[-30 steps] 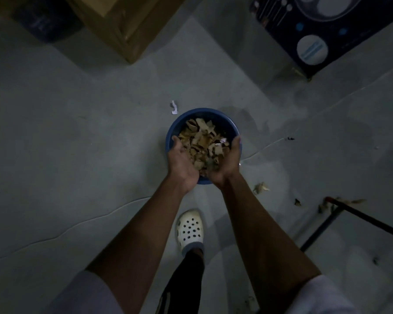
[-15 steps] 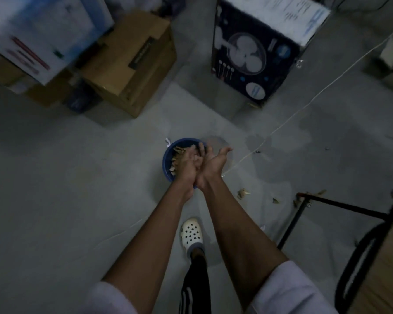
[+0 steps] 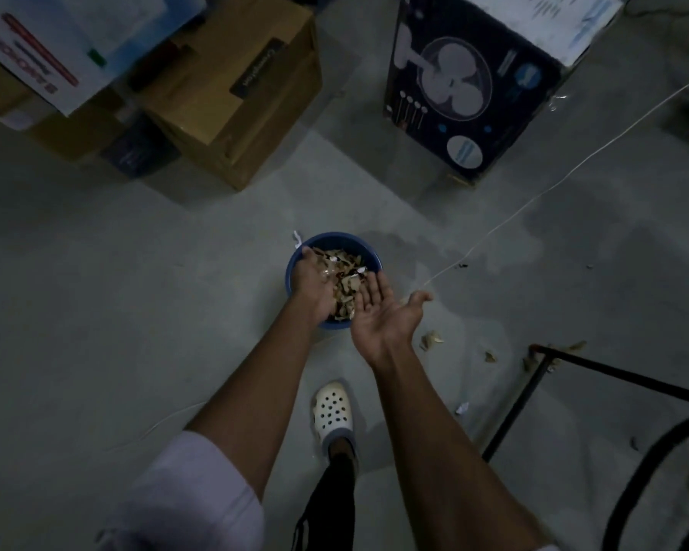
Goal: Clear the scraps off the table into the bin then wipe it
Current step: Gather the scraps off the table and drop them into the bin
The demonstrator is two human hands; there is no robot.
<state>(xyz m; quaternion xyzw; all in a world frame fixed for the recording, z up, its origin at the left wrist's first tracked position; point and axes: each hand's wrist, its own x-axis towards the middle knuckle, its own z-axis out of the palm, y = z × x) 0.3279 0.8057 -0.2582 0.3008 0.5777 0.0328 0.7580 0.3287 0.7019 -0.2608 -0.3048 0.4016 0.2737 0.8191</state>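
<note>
- Blue bin (image 3: 335, 236) sits under both hands, heaped with tan scraps (image 3: 349, 268);
- left hand (image 3: 313, 286) palm-down above it, fingers loose, gripping nothing;
- right hand (image 3: 382, 314) palm-up, fingers straight, bare;
- 2 stray bits (image 3: 432, 338) on the floor right of it.

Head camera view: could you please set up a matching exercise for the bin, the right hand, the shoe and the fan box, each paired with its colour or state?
Things:
1. bin
2. right hand
3. shoe
4. fan box

Descriptions:
A. white, with holes
B. dark, with a fan pictured on it
C. blue, holding scraps
D. palm up, fingers straight

Pairs: 1-C, 2-D, 3-A, 4-B
</note>
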